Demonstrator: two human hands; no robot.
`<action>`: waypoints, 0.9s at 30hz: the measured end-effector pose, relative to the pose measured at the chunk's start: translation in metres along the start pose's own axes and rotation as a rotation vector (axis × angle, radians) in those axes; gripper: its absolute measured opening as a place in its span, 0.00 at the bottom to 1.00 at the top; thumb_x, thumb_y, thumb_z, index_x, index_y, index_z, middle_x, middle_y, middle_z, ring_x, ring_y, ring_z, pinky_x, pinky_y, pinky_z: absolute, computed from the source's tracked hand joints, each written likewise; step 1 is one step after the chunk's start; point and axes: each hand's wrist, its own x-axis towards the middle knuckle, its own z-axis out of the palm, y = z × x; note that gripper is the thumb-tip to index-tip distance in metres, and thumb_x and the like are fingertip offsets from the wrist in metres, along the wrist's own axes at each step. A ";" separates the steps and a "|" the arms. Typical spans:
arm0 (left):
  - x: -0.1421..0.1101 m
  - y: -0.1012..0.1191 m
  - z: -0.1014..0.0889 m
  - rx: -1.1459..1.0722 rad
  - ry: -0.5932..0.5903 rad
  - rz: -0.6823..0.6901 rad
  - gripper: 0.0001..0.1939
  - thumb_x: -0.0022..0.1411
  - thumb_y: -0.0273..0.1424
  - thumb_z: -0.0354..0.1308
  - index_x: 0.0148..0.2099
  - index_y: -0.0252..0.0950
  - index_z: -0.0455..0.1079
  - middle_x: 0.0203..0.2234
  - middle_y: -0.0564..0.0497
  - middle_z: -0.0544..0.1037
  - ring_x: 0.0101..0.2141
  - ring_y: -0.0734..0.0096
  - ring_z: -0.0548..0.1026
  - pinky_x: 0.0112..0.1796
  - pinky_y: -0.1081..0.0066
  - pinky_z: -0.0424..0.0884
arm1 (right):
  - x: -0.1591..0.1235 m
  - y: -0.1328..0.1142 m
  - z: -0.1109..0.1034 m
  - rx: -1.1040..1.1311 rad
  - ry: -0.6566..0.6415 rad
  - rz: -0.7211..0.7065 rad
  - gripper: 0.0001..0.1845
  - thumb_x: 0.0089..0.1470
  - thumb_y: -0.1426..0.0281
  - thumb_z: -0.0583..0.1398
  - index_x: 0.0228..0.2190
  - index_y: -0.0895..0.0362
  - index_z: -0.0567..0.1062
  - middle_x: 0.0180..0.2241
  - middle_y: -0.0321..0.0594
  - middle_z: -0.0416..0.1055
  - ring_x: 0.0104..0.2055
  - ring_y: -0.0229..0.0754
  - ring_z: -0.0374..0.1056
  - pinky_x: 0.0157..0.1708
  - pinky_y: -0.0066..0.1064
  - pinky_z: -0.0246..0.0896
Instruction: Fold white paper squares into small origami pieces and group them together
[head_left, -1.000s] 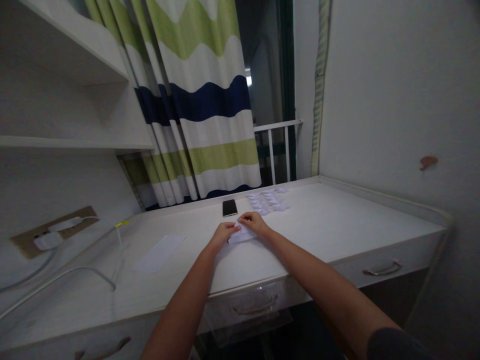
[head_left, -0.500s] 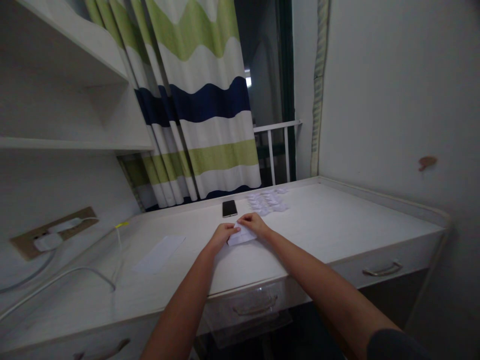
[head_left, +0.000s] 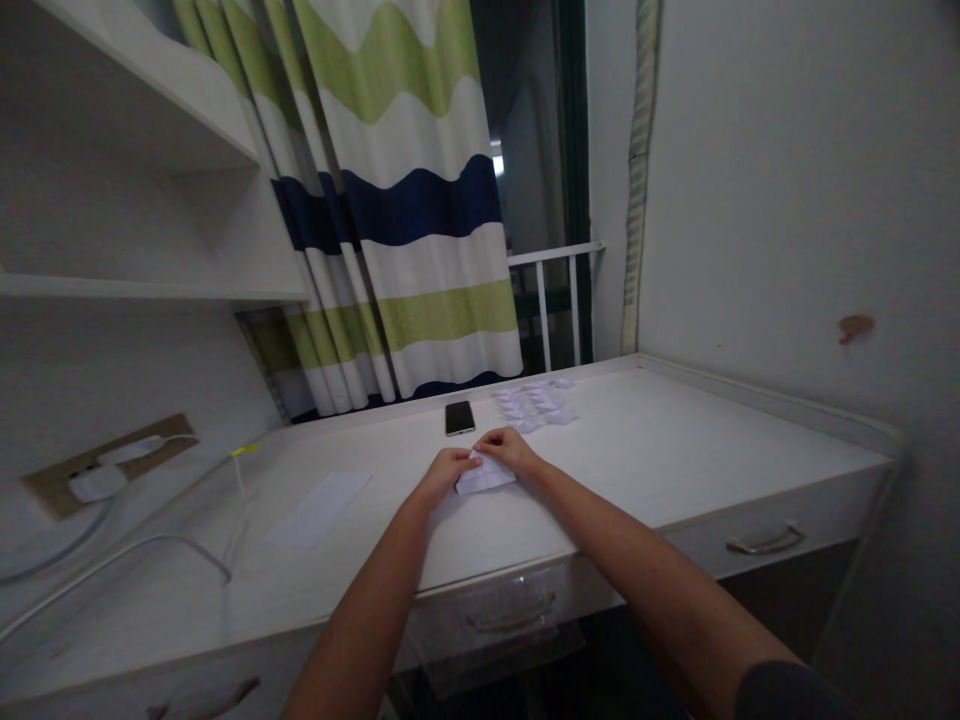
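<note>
A partly folded piece of white paper (head_left: 486, 475) rests on the white desk close to its front edge. My left hand (head_left: 448, 471) grips its left side, thumb on top. At its upper edge, my right hand (head_left: 508, 449) pinches the same paper, with the fingertips of both hands nearly meeting. The fingers cover part of the folds. Just beyond my hands lie several folded white paper pieces (head_left: 536, 405) in rows. A black phone (head_left: 460, 418) lies flat to the left of them.
Flat white paper (head_left: 321, 508) lies on the desk (head_left: 720, 440) left of my hands. A white cable (head_left: 169, 538) runs across the desk's left side from a wall socket (head_left: 97, 480). Shelves (head_left: 150, 290) overhang the left; a striped curtain (head_left: 420, 270) hangs behind.
Hardly anything differs. Both hands keep their hold on the paper in the same spot, and the view has shifted very slightly.
</note>
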 end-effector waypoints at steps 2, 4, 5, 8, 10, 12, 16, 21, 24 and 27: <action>0.000 0.000 0.000 0.003 -0.002 -0.005 0.17 0.37 0.39 0.63 0.26 0.28 0.72 0.15 0.51 0.71 0.18 0.76 0.66 0.20 0.76 0.55 | 0.000 0.000 0.000 -0.006 -0.001 -0.012 0.11 0.41 0.66 0.59 0.22 0.63 0.76 0.20 0.39 0.70 0.23 0.34 0.61 0.25 0.26 0.54; -0.001 0.001 0.001 0.005 -0.003 -0.017 0.17 0.37 0.39 0.63 0.26 0.29 0.72 0.15 0.51 0.71 0.18 0.76 0.66 0.20 0.76 0.55 | 0.000 0.000 0.000 -0.024 -0.001 -0.025 0.10 0.41 0.67 0.59 0.22 0.63 0.75 0.20 0.38 0.70 0.22 0.34 0.60 0.24 0.26 0.54; -0.001 0.002 0.001 0.003 -0.004 -0.025 0.17 0.36 0.39 0.63 0.26 0.29 0.71 0.15 0.52 0.71 0.18 0.76 0.66 0.20 0.76 0.55 | 0.001 0.001 -0.001 -0.033 -0.002 -0.033 0.10 0.41 0.68 0.59 0.22 0.63 0.75 0.19 0.38 0.69 0.22 0.34 0.60 0.24 0.26 0.54; -0.003 0.005 0.004 -0.037 -0.013 -0.048 0.16 0.36 0.38 0.64 0.25 0.29 0.71 0.15 0.52 0.71 0.18 0.76 0.65 0.20 0.76 0.55 | 0.002 0.002 -0.001 -0.045 -0.004 -0.053 0.09 0.41 0.69 0.58 0.22 0.62 0.75 0.19 0.37 0.69 0.22 0.33 0.60 0.24 0.25 0.53; -0.004 0.006 0.005 -0.075 -0.012 -0.058 0.16 0.35 0.38 0.64 0.25 0.29 0.71 0.16 0.52 0.71 0.17 0.77 0.65 0.20 0.76 0.55 | 0.002 0.003 0.000 -0.037 0.003 -0.045 0.09 0.41 0.69 0.58 0.22 0.62 0.75 0.18 0.36 0.68 0.22 0.33 0.59 0.24 0.25 0.53; -0.005 0.007 0.007 -0.097 -0.005 -0.066 0.16 0.35 0.38 0.64 0.25 0.29 0.71 0.15 0.52 0.71 0.17 0.78 0.64 0.20 0.76 0.54 | 0.003 0.003 0.000 -0.026 0.016 -0.028 0.09 0.41 0.69 0.58 0.21 0.62 0.74 0.18 0.36 0.68 0.21 0.32 0.58 0.24 0.25 0.53; -0.006 0.008 0.007 -0.083 0.013 -0.062 0.16 0.35 0.38 0.64 0.24 0.29 0.71 0.15 0.53 0.70 0.16 0.79 0.63 0.19 0.76 0.53 | 0.002 0.002 0.002 0.017 0.047 -0.009 0.09 0.40 0.68 0.59 0.21 0.63 0.74 0.18 0.36 0.67 0.21 0.32 0.58 0.24 0.25 0.52; -0.005 0.009 0.006 -0.046 0.041 -0.042 0.16 0.35 0.39 0.64 0.23 0.30 0.70 0.15 0.53 0.70 0.17 0.79 0.63 0.20 0.76 0.54 | -0.001 -0.002 0.002 0.071 0.007 0.022 0.12 0.40 0.64 0.59 0.22 0.63 0.75 0.19 0.37 0.69 0.22 0.33 0.60 0.23 0.25 0.53; -0.004 0.006 0.005 -0.053 0.026 -0.041 0.17 0.34 0.39 0.64 0.23 0.30 0.70 0.15 0.53 0.70 0.17 0.78 0.63 0.20 0.76 0.54 | -0.001 -0.001 0.002 0.056 -0.011 0.014 0.13 0.39 0.63 0.60 0.22 0.63 0.75 0.20 0.38 0.71 0.23 0.35 0.61 0.24 0.26 0.54; -0.003 0.004 0.005 -0.073 0.009 -0.046 0.18 0.35 0.40 0.64 0.25 0.29 0.71 0.16 0.52 0.71 0.18 0.76 0.65 0.21 0.75 0.56 | 0.000 0.000 0.002 0.028 -0.005 -0.020 0.13 0.39 0.64 0.60 0.22 0.62 0.76 0.21 0.39 0.72 0.24 0.36 0.63 0.25 0.26 0.55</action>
